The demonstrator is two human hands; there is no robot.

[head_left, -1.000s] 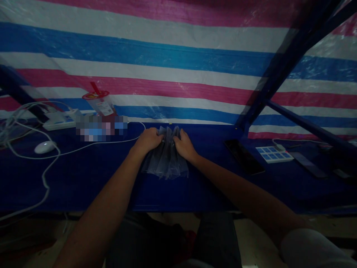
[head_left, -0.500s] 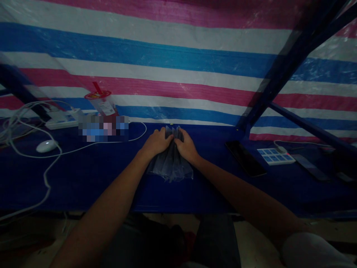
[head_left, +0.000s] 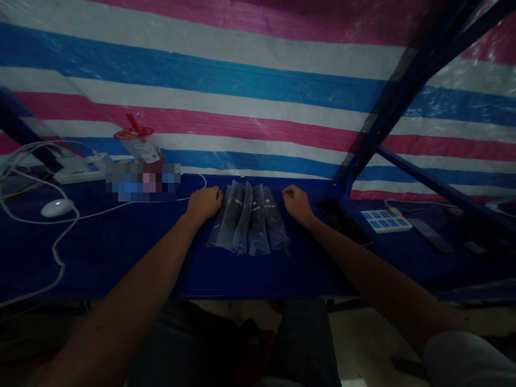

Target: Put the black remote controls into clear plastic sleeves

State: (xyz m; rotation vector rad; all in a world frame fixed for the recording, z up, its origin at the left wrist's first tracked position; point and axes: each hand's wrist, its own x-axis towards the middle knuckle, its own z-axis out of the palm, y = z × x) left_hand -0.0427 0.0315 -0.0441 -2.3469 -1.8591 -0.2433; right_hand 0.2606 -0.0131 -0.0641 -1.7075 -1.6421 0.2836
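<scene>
Clear plastic sleeves [head_left: 248, 220], each holding a dark remote, lie fanned between your fists; judged light and slippery, best pinched at the ends. Your left hand [head_left: 205, 203] at 9 o'clock and right hand [head_left: 296, 203] at 3 o'clock are curled shut, holding nothing.

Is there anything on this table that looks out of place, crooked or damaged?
Nothing looks damaged or spilled. The bagged remote controls lie side by side, a little fanned and overlapping rather than parallel, between the left hand and the right hand. White cables sprawl loosely at the left, near a mouse.
</scene>
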